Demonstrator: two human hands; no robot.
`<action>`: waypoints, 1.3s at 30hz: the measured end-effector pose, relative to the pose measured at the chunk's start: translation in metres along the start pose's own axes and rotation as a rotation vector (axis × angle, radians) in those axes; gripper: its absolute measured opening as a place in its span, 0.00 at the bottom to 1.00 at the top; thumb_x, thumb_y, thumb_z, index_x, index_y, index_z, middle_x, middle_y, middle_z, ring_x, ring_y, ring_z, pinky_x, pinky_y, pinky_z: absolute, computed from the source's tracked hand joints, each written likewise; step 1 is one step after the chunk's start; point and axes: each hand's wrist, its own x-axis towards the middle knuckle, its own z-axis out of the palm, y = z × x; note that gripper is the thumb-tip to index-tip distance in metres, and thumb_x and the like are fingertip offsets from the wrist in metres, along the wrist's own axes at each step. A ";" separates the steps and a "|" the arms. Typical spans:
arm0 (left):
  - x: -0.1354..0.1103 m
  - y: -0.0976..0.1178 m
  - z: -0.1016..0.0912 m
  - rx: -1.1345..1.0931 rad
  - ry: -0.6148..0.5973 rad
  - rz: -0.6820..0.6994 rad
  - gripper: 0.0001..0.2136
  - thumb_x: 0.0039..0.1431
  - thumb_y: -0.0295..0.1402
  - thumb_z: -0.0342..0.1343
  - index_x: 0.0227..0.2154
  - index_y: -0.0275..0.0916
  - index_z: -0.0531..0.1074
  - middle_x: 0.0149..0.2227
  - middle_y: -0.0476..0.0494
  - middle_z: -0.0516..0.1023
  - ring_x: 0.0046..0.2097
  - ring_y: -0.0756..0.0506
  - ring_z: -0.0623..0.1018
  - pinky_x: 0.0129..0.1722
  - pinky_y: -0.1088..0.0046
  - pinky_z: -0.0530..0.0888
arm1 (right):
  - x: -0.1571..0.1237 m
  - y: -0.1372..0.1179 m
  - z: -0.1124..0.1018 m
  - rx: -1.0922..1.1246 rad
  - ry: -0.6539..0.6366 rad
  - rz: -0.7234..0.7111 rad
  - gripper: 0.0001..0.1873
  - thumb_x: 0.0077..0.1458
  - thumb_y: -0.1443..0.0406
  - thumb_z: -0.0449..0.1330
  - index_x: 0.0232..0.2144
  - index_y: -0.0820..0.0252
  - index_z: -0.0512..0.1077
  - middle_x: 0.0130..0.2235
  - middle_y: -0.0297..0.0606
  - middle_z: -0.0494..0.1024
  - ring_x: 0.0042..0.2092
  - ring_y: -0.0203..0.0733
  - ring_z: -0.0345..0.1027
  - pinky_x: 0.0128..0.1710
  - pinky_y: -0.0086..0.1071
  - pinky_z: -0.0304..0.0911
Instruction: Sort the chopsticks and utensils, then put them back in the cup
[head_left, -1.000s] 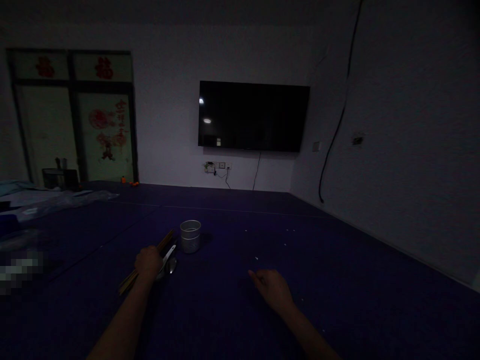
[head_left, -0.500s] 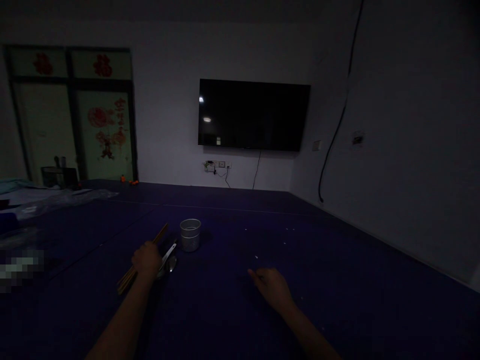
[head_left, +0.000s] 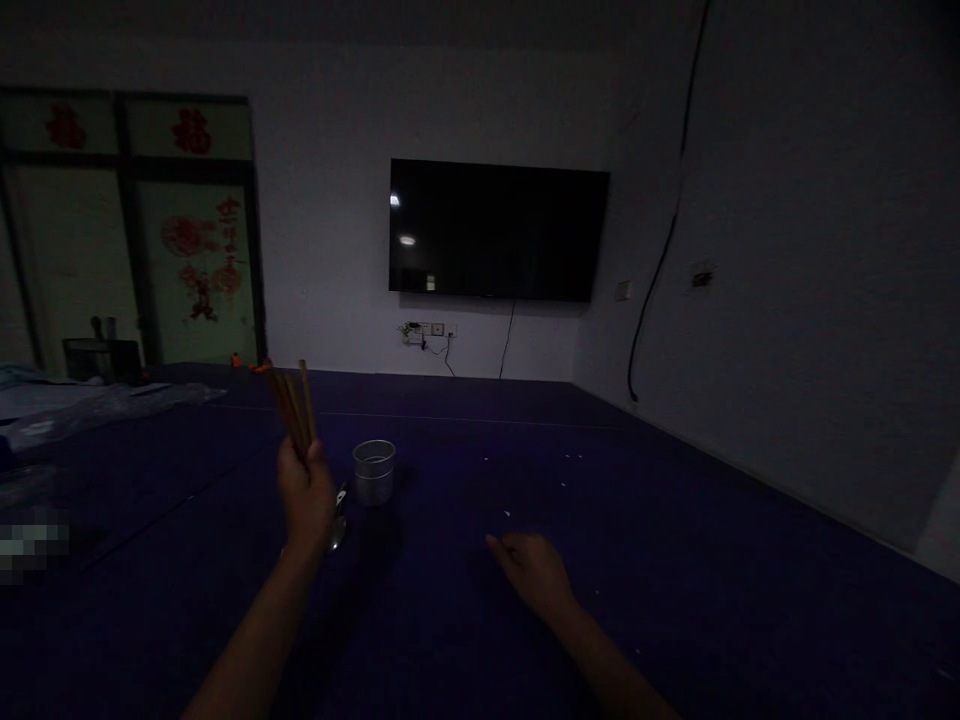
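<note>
My left hand (head_left: 306,495) is closed around a bundle of thin wooden chopsticks (head_left: 294,405), held upright above the table with their upper ends fanned slightly apart. Just right of that hand stands a silver metal cup (head_left: 374,475), upright with its mouth facing up. Spoons (head_left: 337,533) lie on the table beside the cup, partly hidden behind my left hand and wrist. My right hand (head_left: 534,572) rests low over the table, thumb apart from loosely bent fingers, with nothing visible in it. A small white scrap (head_left: 507,513) lies just beyond it.
The wide table has a dark blue cover (head_left: 435,620) with several white specks. Clear plastic wrapping (head_left: 112,412) lies at the left. Small orange objects (head_left: 259,367) sit at the far edge. A television (head_left: 499,230) hangs on the wall; a cable (head_left: 660,265) runs down the right wall.
My left hand has lifted the chopsticks off the table and turned them from slanted to upright. My right hand has stayed nearly in place. The view has shifted slightly right.
</note>
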 end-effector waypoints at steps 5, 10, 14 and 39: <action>-0.071 0.001 0.049 -0.796 -0.631 -0.506 0.15 0.45 0.41 0.62 0.30 0.37 0.68 0.20 0.57 0.62 0.20 0.56 0.62 0.20 0.81 0.59 | 0.006 -0.013 0.000 0.272 0.154 0.020 0.31 0.61 0.49 0.40 0.23 0.59 0.74 0.24 0.38 0.76 0.27 0.38 0.68 0.25 0.28 0.51; -0.117 -0.023 0.070 -0.852 -0.834 -0.803 0.11 0.45 0.35 0.63 0.26 0.34 0.70 0.17 0.55 0.65 0.18 0.56 0.63 0.19 0.80 0.59 | 0.021 -0.044 0.007 0.508 0.209 0.068 0.30 0.58 0.48 0.44 0.20 0.61 0.74 0.21 0.37 0.73 0.24 0.39 0.65 0.24 0.29 0.55; -0.126 -0.039 0.072 -0.826 -0.827 -0.848 0.09 0.45 0.31 0.63 0.29 0.34 0.72 0.18 0.52 0.70 0.20 0.55 0.69 0.22 0.80 0.64 | 0.017 -0.060 0.024 0.799 0.118 0.056 0.25 0.56 0.50 0.49 0.33 0.62 0.77 0.28 0.41 0.78 0.31 0.42 0.71 0.31 0.31 0.63; -0.141 -0.039 0.068 -0.907 -1.083 -0.835 0.20 0.42 0.30 0.64 0.43 0.36 0.73 0.34 0.42 0.79 0.35 0.45 0.79 0.34 0.74 0.71 | 0.008 -0.051 0.021 1.410 -0.227 0.451 0.23 0.26 0.54 0.71 0.24 0.66 0.75 0.23 0.39 0.76 0.27 0.40 0.72 0.33 0.34 0.66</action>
